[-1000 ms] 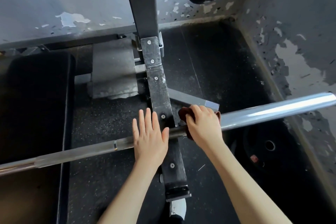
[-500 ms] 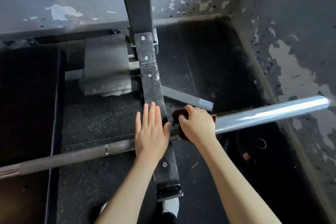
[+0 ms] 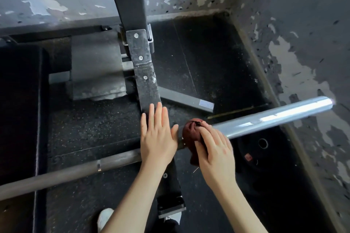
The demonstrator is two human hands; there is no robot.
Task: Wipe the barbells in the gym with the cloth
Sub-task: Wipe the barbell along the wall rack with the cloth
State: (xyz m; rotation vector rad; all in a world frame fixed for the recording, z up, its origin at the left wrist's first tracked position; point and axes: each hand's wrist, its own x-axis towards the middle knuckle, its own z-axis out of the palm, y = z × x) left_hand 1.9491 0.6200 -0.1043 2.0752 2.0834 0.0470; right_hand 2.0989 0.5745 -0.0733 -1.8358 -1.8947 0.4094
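Setting: black rubber gym floor (image 3: 208,58), corner of two grey walls (image 3: 303,24) with peeling paint.

Nearest you: your left hand (image 3: 158,138) lies flat on the barbell (image 3: 117,159), fingers straight and together, palm down, gripping nothing. Just to its right, your right hand (image 3: 214,149) grips the dark red cloth (image 3: 191,130), bunched against the bar where shaft meets sleeve. The fingers are blurred and the thumb is hidden.

Handling, as judgement:
- Cloth: soft and light, and it will fold round the steel. Keep it wrapped so it does not slip off.
- Barbell: heavy and rigid, and likely to roll under a one-sided rub. The flat left palm looks well placed to steady it.
- The polished sleeve (image 3: 274,117) is probably slippery; take hold on the duller shaft.

Appearance: the barbell runs from lower left to upper right. Its shaft is matt grey with a ring mark, and its thicker sleeve is bright chrome catching the light.

Further off: a black steel upright (image 3: 145,79) with screws crosses beneath the bar. A black weight plate (image 3: 265,149) lies on the floor under the sleeve.
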